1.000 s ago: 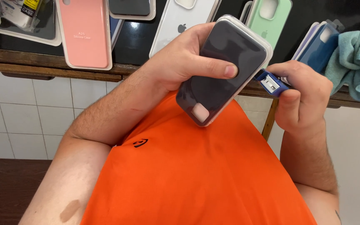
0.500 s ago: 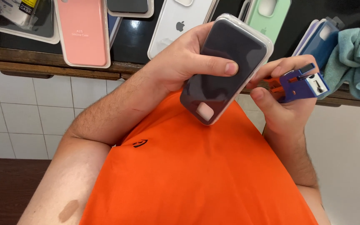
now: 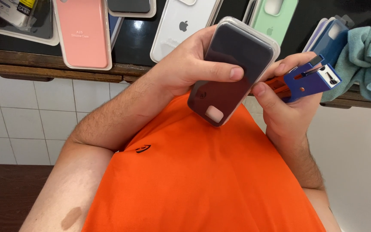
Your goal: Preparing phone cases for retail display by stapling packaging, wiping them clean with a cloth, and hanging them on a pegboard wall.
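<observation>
Your left hand (image 3: 185, 68) grips dark phone case (image 3: 232, 71); right hand (image 3: 286, 105) pinches blue cutter (image 3: 312, 79). Blade near fingers: slip could cut you.

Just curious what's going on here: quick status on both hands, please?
Left hand grips dark phone case in clear pack. Right hand holds blue cutter at pack's edge. Nothing between them.

The left hand (image 3: 185, 68) is gripping a dark phone case in clear packaging (image 3: 232, 71) (thumb across it), while the right hand (image 3: 286, 103) is pinching a small blue plastic tool (image 3: 310, 79) beside it.
</observation>
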